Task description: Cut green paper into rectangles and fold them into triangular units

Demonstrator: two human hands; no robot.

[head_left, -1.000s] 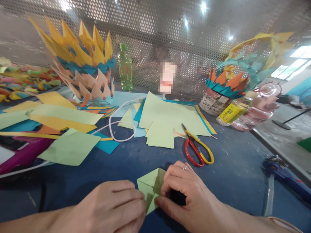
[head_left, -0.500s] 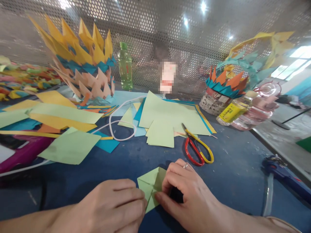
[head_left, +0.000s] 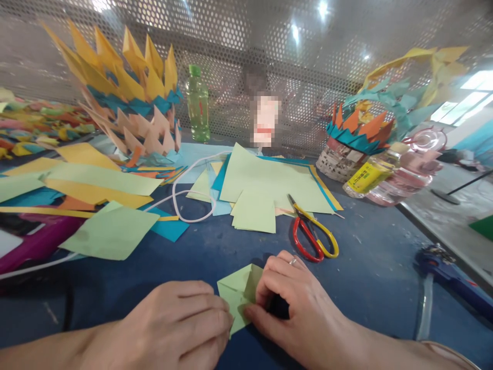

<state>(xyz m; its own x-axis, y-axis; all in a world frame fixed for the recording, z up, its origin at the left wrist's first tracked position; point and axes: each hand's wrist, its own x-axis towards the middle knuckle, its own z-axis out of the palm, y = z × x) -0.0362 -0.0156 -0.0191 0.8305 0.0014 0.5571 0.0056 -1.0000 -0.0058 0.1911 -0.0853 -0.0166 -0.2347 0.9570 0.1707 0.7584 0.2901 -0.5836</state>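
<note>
"What's off to your left?"

"A purple tool [head_left: 50,236], and just beside it a loose green sheet [head_left: 111,231]."

"And your left hand?"

"My left hand [head_left: 173,324] is at the left edge of the folded green paper [head_left: 238,297], fingers together; their tips are hidden, so I can't tell if they grip."

"Where's that paper?"

"On the blue table [head_left: 192,259], between my hands."

"The right?"

"My right hand [head_left: 304,308] pinches its right side. Beyond lie scissors [head_left: 306,213]; farther right, a blue tool [head_left: 458,281]."

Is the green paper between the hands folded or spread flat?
Folded: creases and overlapping edges show on the green paper, with a shaded panel beside the right hand.
</note>
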